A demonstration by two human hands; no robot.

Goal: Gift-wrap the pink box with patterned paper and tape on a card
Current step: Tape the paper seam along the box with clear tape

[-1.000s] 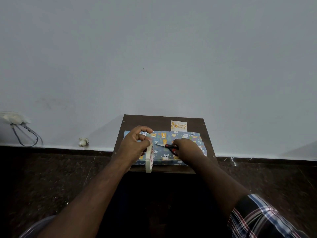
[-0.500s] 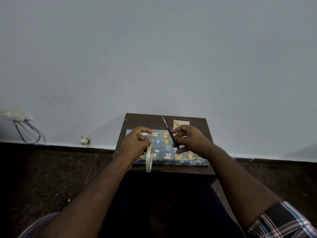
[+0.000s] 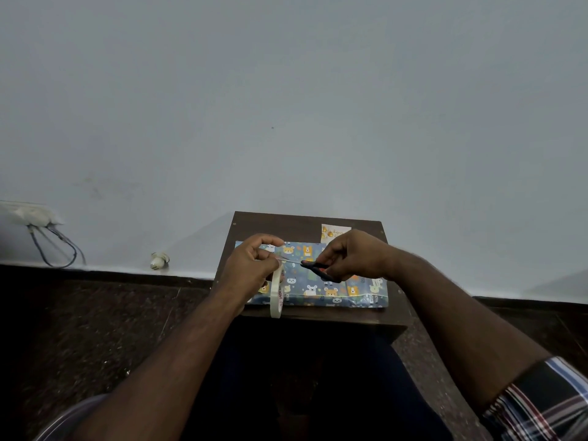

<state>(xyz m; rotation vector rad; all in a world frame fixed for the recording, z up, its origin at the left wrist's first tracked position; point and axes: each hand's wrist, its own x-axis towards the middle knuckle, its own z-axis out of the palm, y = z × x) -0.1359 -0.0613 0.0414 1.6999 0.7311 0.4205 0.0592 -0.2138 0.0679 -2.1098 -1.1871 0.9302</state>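
A box wrapped in blue animal-patterned paper (image 3: 318,281) lies flat on a small dark wooden table (image 3: 350,316). My left hand (image 3: 251,265) is over the box's left end and holds a roll of pale tape (image 3: 276,294), which hangs on edge below the fingers. My right hand (image 3: 353,256) grips red-and-black scissors (image 3: 313,267); their blades point left toward the left hand's fingertips. A small card (image 3: 334,231) with gold print lies behind the box, partly hidden by my right hand.
The table stands against a pale wall (image 3: 286,106). Dark speckled floor (image 3: 95,329) surrounds it. A wall socket with wires (image 3: 41,224) sits at far left and a small white fitting (image 3: 159,260) at the skirting.
Half a second ago the scissors pointed up and away; now my right hand has swung them level, blades pointing left at the tape by my left hand. The left hand stayed put.
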